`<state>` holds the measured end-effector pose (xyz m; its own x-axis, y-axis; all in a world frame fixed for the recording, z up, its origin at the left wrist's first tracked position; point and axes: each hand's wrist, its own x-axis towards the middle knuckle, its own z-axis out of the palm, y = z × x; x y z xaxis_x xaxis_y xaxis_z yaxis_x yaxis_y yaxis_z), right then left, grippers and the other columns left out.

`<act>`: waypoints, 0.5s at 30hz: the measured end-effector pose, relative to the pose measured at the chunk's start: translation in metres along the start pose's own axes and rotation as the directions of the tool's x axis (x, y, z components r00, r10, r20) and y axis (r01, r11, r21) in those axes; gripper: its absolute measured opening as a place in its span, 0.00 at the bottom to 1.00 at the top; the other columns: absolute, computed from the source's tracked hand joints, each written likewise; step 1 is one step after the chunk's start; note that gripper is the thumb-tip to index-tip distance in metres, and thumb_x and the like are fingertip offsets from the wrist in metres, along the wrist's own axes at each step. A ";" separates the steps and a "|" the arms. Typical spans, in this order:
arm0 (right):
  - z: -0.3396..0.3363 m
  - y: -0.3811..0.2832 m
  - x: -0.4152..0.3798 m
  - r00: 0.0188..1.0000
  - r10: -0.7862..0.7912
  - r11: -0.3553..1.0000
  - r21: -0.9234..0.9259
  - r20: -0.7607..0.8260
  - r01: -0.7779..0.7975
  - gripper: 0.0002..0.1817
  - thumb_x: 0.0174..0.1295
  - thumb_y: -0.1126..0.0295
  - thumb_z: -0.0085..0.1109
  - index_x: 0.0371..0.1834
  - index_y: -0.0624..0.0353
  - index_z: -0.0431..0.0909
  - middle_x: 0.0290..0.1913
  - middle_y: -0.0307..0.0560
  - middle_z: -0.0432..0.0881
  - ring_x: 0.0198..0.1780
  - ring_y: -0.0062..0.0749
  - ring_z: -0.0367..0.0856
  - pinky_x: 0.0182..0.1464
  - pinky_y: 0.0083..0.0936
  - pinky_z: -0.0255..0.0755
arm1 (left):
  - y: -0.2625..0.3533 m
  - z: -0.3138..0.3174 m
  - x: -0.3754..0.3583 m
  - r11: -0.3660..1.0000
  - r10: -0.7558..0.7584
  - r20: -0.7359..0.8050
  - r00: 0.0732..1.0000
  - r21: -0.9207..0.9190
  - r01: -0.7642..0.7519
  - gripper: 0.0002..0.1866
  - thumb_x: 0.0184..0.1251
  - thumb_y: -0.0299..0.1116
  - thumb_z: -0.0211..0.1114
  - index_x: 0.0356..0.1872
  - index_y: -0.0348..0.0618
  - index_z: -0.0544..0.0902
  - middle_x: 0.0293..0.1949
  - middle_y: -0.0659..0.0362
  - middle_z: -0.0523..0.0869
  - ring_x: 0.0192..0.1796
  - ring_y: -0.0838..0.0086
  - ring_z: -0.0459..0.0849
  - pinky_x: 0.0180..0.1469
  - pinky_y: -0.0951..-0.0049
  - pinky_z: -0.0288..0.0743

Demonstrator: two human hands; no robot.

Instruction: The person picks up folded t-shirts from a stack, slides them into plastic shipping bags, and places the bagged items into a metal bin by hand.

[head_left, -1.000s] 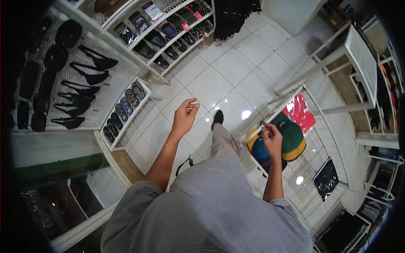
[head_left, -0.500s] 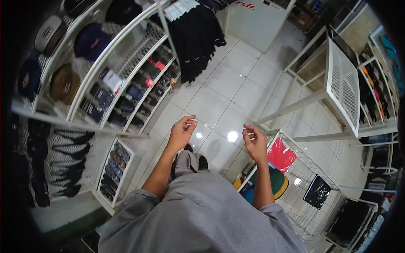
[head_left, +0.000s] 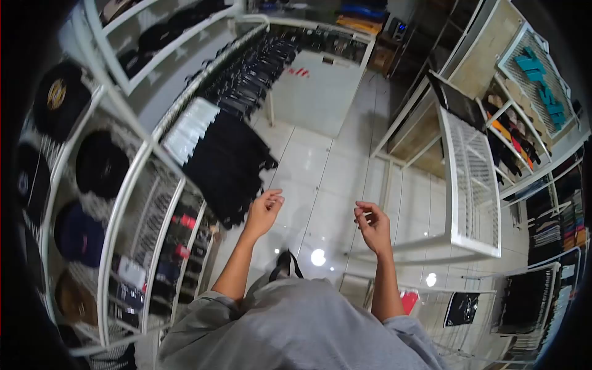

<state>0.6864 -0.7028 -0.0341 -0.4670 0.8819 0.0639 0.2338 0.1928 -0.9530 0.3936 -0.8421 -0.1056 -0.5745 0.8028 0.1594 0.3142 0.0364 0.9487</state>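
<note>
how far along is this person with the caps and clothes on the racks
Done: caps sit in rows on the white wire shelf at the left, and black garments hang on the rail. In hand: nothing; the left hand and the right hand are both raised, fingers loosely curled, apart from any rack. Left: cannot tell; the white grid rack at the right shows bare mesh on its near side.
</note>
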 end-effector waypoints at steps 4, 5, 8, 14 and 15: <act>-0.013 -0.014 0.080 0.996 0.021 0.998 0.067 -0.086 -0.015 0.13 0.71 0.71 0.64 0.56 0.62 0.84 0.41 0.42 0.88 0.37 0.23 0.85 0.37 0.21 0.78 | 0.059 0.027 0.099 0.999 -0.006 0.119 0.993 0.053 0.000 0.17 0.72 0.34 0.68 0.58 0.39 0.84 0.40 0.55 0.92 0.37 0.76 0.87 0.42 0.74 0.81; -0.018 -0.015 0.099 0.994 0.003 0.997 0.078 -0.107 0.006 0.13 0.71 0.71 0.64 0.56 0.62 0.84 0.41 0.42 0.88 0.37 0.23 0.85 0.37 0.21 0.78 | 0.069 0.036 0.126 0.999 0.032 0.158 0.987 0.029 -0.037 0.17 0.72 0.35 0.68 0.58 0.39 0.84 0.41 0.55 0.92 0.37 0.75 0.88 0.42 0.73 0.81; -0.034 -0.013 0.165 0.987 -0.039 0.987 0.150 -0.154 0.063 0.14 0.72 0.69 0.65 0.57 0.64 0.83 0.42 0.43 0.87 0.37 0.24 0.85 0.36 0.21 0.78 | 0.091 0.061 0.203 0.993 0.108 0.198 0.974 0.031 -0.116 0.17 0.73 0.37 0.68 0.58 0.40 0.84 0.41 0.55 0.92 0.39 0.74 0.88 0.44 0.72 0.81; -0.079 -0.028 0.316 0.972 -0.110 0.965 0.212 -0.209 0.155 0.15 0.71 0.68 0.66 0.56 0.64 0.83 0.40 0.42 0.86 0.36 0.23 0.85 0.37 0.21 0.78 | 0.144 0.125 0.354 0.959 0.279 0.193 0.941 0.005 -0.285 0.16 0.73 0.35 0.67 0.57 0.40 0.85 0.43 0.55 0.92 0.41 0.73 0.88 0.47 0.72 0.80; -0.087 -0.029 0.342 0.968 -0.130 0.961 0.213 -0.215 0.177 0.15 0.71 0.68 0.66 0.56 0.64 0.83 0.40 0.42 0.86 0.36 0.23 0.85 0.37 0.21 0.78 | 0.155 0.136 0.375 0.952 0.299 0.186 0.936 0.006 -0.306 0.16 0.73 0.35 0.67 0.57 0.40 0.85 0.43 0.55 0.92 0.41 0.73 0.88 0.47 0.72 0.80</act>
<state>0.5940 -0.3690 0.0416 -0.2990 0.9209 0.2499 -0.0396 0.2497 -0.9675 0.3299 -0.4542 0.0643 -0.3030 0.8730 0.3821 0.4794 -0.2069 0.8529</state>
